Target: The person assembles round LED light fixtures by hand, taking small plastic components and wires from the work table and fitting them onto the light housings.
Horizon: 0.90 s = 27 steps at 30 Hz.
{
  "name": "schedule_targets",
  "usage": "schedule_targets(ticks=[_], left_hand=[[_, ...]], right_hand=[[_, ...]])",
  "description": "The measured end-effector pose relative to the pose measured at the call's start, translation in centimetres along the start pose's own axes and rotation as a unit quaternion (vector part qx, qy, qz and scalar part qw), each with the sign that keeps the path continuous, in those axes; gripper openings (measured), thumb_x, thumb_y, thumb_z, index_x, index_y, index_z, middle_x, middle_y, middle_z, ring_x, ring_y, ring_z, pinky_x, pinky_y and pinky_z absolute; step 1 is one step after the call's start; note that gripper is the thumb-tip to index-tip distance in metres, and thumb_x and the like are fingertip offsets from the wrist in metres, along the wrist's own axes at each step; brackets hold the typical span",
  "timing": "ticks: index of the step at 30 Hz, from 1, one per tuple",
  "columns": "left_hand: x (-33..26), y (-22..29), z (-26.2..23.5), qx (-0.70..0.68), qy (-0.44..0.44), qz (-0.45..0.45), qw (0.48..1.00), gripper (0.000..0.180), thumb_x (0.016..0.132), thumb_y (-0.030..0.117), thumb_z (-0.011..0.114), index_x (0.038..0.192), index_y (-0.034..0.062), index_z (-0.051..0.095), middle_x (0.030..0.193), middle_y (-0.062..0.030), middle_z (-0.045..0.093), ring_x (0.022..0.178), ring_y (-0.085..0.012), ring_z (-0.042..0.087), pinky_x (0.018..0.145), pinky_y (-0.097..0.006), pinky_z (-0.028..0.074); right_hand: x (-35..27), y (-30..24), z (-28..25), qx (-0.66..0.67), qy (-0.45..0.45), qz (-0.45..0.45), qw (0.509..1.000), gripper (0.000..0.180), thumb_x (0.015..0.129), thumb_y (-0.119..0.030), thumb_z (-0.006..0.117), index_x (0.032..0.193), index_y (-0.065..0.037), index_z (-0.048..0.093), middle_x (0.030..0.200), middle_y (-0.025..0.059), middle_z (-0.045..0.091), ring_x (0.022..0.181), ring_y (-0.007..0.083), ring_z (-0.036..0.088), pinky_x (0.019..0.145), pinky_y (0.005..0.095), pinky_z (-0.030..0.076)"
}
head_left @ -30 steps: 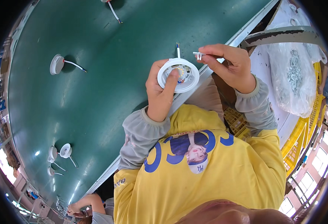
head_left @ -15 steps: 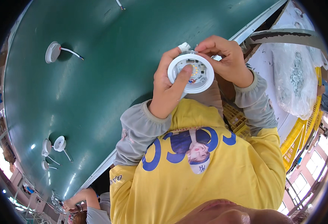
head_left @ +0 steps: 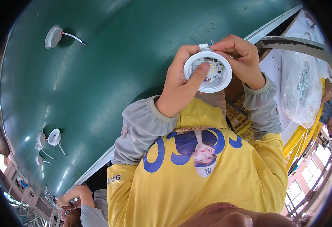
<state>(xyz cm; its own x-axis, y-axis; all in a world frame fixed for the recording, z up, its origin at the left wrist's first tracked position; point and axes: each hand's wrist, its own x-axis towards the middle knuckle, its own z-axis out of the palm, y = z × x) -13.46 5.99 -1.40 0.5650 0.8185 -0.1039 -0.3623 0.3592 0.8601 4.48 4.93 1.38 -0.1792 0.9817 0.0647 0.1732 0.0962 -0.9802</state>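
White round downlight housing (head_left: pixel 208 72) upper centre of the frame, left hand (head_left: pixel 181 81) gripping its left rim, thumb pressing inside, right hand (head_left: pixel 238 56) pinching its top edge, green table (head_left: pixel 98 75) behind.

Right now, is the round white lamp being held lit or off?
Off: the lamp faces the camera between the left hand and right hand, and its inner board shows no glow.

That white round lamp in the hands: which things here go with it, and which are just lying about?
In hand:
- white round lamp housing
- left hand, thumb pressed inside it
- right hand, pinching its top edge

Lying about:
- wired lamp on the green table
- three more lamps
- clear plastic bag
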Motion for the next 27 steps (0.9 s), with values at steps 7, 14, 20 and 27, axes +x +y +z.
schedule_targets(ticks=[7, 14, 20, 27], left_hand=[[0.0, -0.2, 0.1, 0.013, 0.007, 0.039, 0.999, 0.023, 0.087, 0.013, 0.054, 0.106, 0.0030, 0.045, 0.087, -0.0027, 0.058, 0.074, -0.0052, 0.054, 0.059, -0.019, 0.045], [-0.1, 0.6, -0.3, 0.035, 0.010, 0.002, 0.999, 0.022, 0.087, 0.012, 0.053, 0.105, 0.0027, 0.044, 0.089, -0.0048, 0.058, 0.081, -0.0077, 0.053, 0.070, -0.022, 0.044], [0.0, 0.1, -0.3, 0.095, 0.006, 0.063, 0.993, 0.024, 0.088, 0.013, 0.053, 0.106, 0.0028, 0.041, 0.088, -0.0061, 0.058, 0.079, -0.0096, 0.054, 0.067, -0.024, 0.045], [0.0, -0.1, -0.5, 0.109, 0.015, 0.074, 0.991, 0.027, 0.089, 0.016, 0.053, 0.109, 0.0036, 0.040, 0.087, -0.0061, 0.058, 0.076, -0.0100, 0.054, 0.066, -0.024, 0.045]], right_hand=[[-0.1, -0.3, -0.1, -0.013, -0.011, -0.010, 1.000, 0.014, 0.082, 0.003, 0.055, 0.096, 0.003, 0.057, 0.088, 0.0076, 0.063, 0.082, 0.0109, 0.061, 0.071, 0.0206, 0.047], [-0.1, -1.0, 0.0, -0.006, -0.016, 0.014, 1.000, 0.016, 0.083, 0.002, 0.051, 0.097, 0.004, 0.057, 0.091, 0.0080, 0.062, 0.082, 0.0104, 0.059, 0.072, 0.0218, 0.046], [0.2, -1.7, 0.0, -0.039, -0.046, -0.043, 0.997, 0.022, 0.078, -0.009, 0.059, 0.096, 0.004, 0.056, 0.090, 0.0093, 0.062, 0.081, 0.0131, 0.060, 0.073, 0.0245, 0.046], [0.4, -1.6, 0.6, -0.053, -0.031, -0.018, 0.998, 0.026, 0.076, -0.012, 0.064, 0.095, 0.003, 0.055, 0.086, 0.0080, 0.061, 0.080, 0.0139, 0.060, 0.074, 0.0251, 0.046]])
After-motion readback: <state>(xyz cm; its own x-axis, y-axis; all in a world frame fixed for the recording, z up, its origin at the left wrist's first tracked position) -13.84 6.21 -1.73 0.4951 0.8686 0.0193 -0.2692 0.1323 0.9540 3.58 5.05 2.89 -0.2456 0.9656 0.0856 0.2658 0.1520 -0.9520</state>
